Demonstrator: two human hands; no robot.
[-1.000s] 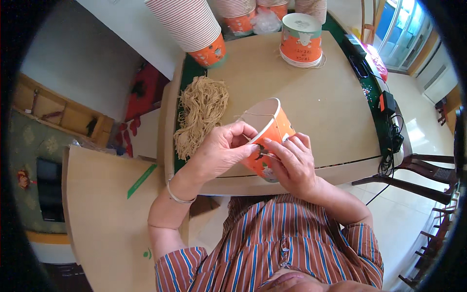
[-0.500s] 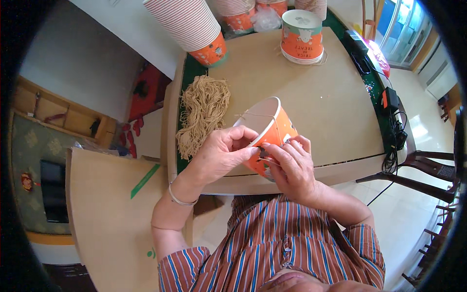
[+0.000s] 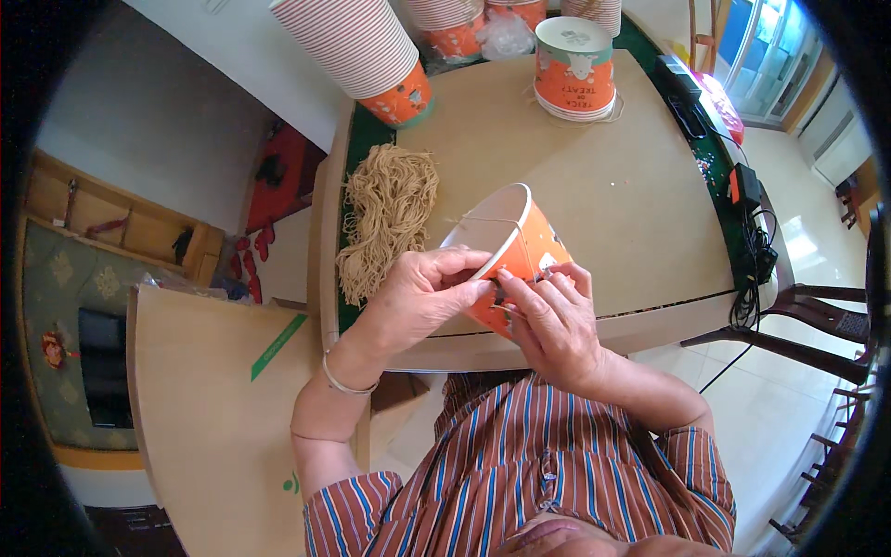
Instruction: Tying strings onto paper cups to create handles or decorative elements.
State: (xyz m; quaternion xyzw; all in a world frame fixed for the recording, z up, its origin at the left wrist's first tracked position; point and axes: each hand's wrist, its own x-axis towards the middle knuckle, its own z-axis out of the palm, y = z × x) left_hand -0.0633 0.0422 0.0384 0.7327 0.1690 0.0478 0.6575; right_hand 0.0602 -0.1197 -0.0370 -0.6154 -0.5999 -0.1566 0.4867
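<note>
An orange paper bucket (image 3: pixel 540 232) with a white inside is held tilted over the table's near edge, its mouth facing up and left. My left hand (image 3: pixel 429 283) is closed on its rim, fingers inside and thumb on the outer wall. A thin beige string (image 3: pixel 492 219) crosses the mouth and runs down the outside toward my right hand. My right hand (image 3: pixel 555 320) is closed in a pinch on the string, against the printed wall. The fingers partly hide the string's end. Left of the bucket lies a loose bundle of beige strings (image 3: pixel 388 218).
A tall leaning stack of paper buckets (image 3: pixel 357 56) stands at the far left of the table (image 3: pixel 640 204). An upside-down bucket (image 3: pixel 574 79) with string sits at the back. Black cables (image 3: pixel 750 278) line the right edge. A cardboard box (image 3: pixel 213 408) stands at left.
The bucket has shifted very slightly left. My right fingers have moved a little at the string, and my left hand keeps its hold on the rim.
</note>
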